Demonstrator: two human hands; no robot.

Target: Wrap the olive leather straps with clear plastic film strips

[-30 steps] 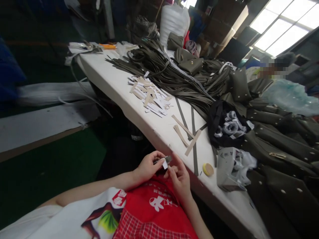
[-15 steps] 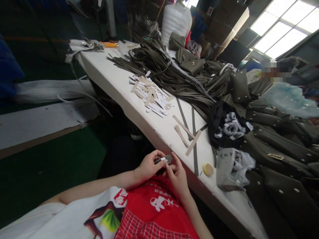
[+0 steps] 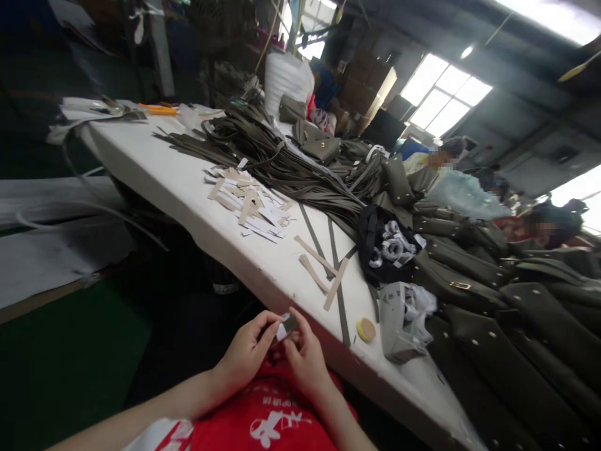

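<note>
My left hand (image 3: 248,349) and my right hand (image 3: 306,362) meet above a red apron (image 3: 244,413), just off the table's near edge. Between their fingertips is a short dark olive strap piece (image 3: 290,324), its colour like the straps on the table. A small white slip (image 3: 280,332) lies against it, by my left thumb. Both hands are closed in a pinch on this piece. Part of it is hidden behind the fingers, and I cannot tell whether the slip is stuck to it.
On the white table (image 3: 154,175) lie a heap of dark straps (image 3: 263,150), paper scraps (image 3: 248,207), beige strips (image 3: 335,285) and a yellow tape roll (image 3: 365,329). A black bag (image 3: 370,232) holds white rolls. Dark olive bags (image 3: 474,269) fill the right; people sit beyond.
The view has swung right and up, so the table appears further left. The held piece is tilted differently, and more of the white slip shows between my fingers.
</note>
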